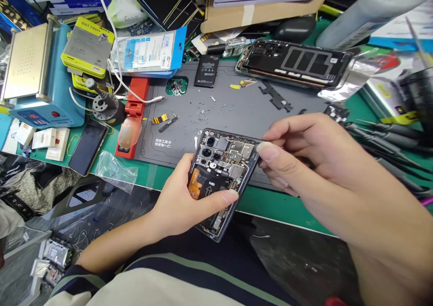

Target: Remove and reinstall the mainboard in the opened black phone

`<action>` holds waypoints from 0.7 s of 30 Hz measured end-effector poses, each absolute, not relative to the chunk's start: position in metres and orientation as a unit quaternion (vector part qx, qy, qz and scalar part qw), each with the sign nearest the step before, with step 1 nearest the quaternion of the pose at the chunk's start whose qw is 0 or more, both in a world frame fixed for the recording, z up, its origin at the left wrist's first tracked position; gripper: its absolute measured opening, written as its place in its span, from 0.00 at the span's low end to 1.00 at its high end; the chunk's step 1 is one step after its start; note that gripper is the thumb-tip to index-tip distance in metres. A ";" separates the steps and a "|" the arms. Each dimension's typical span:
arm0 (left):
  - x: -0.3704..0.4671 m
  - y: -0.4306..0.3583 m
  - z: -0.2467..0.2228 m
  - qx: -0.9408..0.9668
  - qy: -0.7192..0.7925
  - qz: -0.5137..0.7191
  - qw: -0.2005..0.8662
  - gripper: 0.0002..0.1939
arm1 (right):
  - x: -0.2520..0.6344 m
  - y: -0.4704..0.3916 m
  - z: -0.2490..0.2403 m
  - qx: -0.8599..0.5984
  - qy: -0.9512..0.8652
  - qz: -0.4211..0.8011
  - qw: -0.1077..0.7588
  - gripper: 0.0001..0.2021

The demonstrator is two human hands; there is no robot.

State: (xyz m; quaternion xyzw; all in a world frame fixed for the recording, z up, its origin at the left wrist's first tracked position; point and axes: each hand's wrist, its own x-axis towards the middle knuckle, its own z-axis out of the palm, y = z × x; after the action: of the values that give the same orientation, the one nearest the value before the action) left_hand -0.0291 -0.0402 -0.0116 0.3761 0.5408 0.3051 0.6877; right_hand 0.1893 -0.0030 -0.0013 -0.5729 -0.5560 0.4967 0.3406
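An opened smartphone (216, 161) is held tilted above the front edge of the bench, its inside facing me. Camera modules, metal shields and a black battery (210, 187) with an orange tab show in it. My left hand (176, 202) wraps round its lower left side, the thumb lying across the battery toward the right edge. At the upper right corner, the thumb and forefinger of my right hand (304, 152) pinch the phone's rim. Whether a small part is also between those fingertips is hidden. The other right fingers curl behind that corner.
Tiny screws and a flex cable (160, 118) lie on the grey mat (169, 148). Behind are a loose battery (207, 70) and another opened phone (297, 62). Tweezers (392, 148) lie right; a red clamp (130, 130), dark phone (88, 146) and blue machine (47, 80) stand left.
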 end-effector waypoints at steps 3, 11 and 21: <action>-0.029 -0.041 -0.012 0.390 0.553 0.297 0.674 0.29 | 0.189 -0.003 -0.002 -0.569 -0.553 0.503 0.342 0.17; -0.028 -0.041 -0.011 0.370 0.545 0.311 0.685 0.27 | 0.189 -0.004 -0.006 -0.568 -0.533 0.521 0.348 0.17; -0.024 -0.042 -0.015 0.266 0.479 0.329 0.769 0.26 | 0.208 -0.001 -0.021 -0.649 -0.437 0.457 0.423 0.10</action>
State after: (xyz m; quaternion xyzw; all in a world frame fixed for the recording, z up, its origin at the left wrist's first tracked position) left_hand -0.0245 -0.0417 -0.0155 0.2660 0.4790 0.3291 0.7691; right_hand 0.2083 -0.0014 -0.0206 -0.6488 -0.4368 0.4574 0.4232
